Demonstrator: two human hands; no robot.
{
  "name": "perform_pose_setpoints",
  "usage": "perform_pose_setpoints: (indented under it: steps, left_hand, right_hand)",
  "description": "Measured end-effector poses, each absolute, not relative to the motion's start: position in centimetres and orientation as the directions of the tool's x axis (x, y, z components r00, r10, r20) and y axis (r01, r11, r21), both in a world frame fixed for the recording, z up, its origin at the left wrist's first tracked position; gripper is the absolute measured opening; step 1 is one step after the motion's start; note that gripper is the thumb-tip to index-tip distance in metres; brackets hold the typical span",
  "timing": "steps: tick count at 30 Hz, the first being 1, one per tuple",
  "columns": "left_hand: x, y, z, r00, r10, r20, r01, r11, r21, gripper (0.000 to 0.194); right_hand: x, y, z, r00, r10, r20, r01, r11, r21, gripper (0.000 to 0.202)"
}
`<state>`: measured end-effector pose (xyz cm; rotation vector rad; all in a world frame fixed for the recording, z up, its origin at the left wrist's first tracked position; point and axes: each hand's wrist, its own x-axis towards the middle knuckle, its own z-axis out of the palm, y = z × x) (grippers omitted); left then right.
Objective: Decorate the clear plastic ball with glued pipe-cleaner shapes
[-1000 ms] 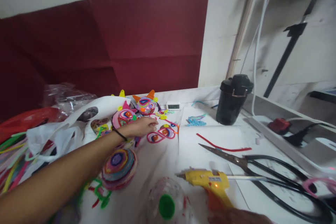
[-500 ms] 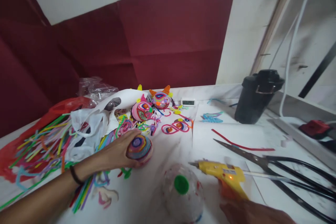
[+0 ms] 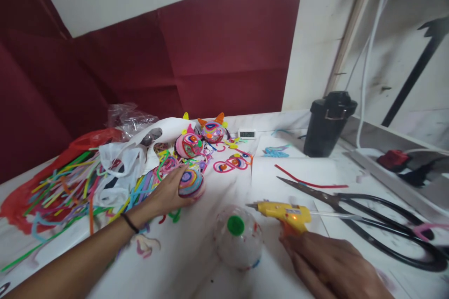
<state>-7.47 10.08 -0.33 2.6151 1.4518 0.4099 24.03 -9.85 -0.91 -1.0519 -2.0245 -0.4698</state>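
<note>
My left hand (image 3: 170,191), with a dark band at the wrist, is wrapped round a ball (image 3: 191,184) covered in coloured spirals. At the lower right my right hand (image 3: 326,257) grips the handle of a yellow glue gun (image 3: 284,212), whose nozzle points left and whose small orange light glows. Between the hands stands a clear round bottle part (image 3: 242,247) with a green cap. Two decorated balls with horns or ears, one pink (image 3: 189,145) and one with orange points (image 3: 213,131), sit behind my left hand.
Large black-handled scissors (image 3: 338,203) and a red strip (image 3: 308,183) lie at the right. Behind are a black flask (image 3: 326,126), a power strip (image 3: 372,161) and a small display (image 3: 247,134). Many coloured pipe cleaners (image 3: 70,187) cover a red bag at the left.
The view has shifted somewhat. My left hand and its ball sit slightly farther right and back. More of my right hand shows, still on the glue gun.
</note>
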Motion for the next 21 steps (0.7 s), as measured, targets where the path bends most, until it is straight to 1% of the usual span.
perform_pose_setpoints:
  steps: [5, 7, 10, 12, 15, 18, 21]
  left_hand:
    - [-7.7, 10.1, -0.1, 0.48, 0.849, 0.223, 0.797, -0.528, 0.295, 0.094]
    - [-8.3, 9.8, 0.4, 0.454, 0.858, 0.239, 0.793, -0.512, 0.329, 0.092]
    - [-9.7, 9.1, 1.0, 0.391, 0.885, 0.252, 0.8, -0.462, 0.382, 0.084]
    - [-10.4, 8.8, 1.0, 0.355, 0.904, 0.239, 0.807, -0.426, 0.409, 0.082]
    - [-10.9, 8.7, 0.4, 0.326, 0.922, 0.209, 0.807, -0.387, 0.447, 0.087]
    - [-10.6, 8.8, -0.3, 0.316, 0.928, 0.196, 0.793, -0.372, 0.483, 0.094]
    - [-10.1, 8.9, -0.6, 0.319, 0.928, 0.19, 0.776, -0.371, 0.509, 0.097]
  right_hand:
    - [23.6, -10.1, -0.7, -0.295, 0.542, 0.787, 0.791, 0.601, -0.117, 0.028]
    - [23.5, -10.2, -0.8, -0.291, 0.54, 0.79, 0.782, 0.61, -0.129, 0.027]
    - [23.4, -10.3, -0.8, -0.301, 0.521, 0.799, 0.771, 0.626, -0.117, 0.026]
    - [23.4, -10.2, -0.8, -0.318, 0.51, 0.799, 0.768, 0.632, -0.098, 0.025]
    - [23.4, -10.0, -0.9, -0.344, 0.496, 0.798, 0.762, 0.644, -0.072, 0.023]
    - [23.4, -9.9, -1.0, -0.354, 0.501, 0.79, 0.761, 0.645, -0.068, 0.023]
    - [23.4, -9.8, -0.9, -0.35, 0.501, 0.792, 0.765, 0.641, -0.068, 0.023]
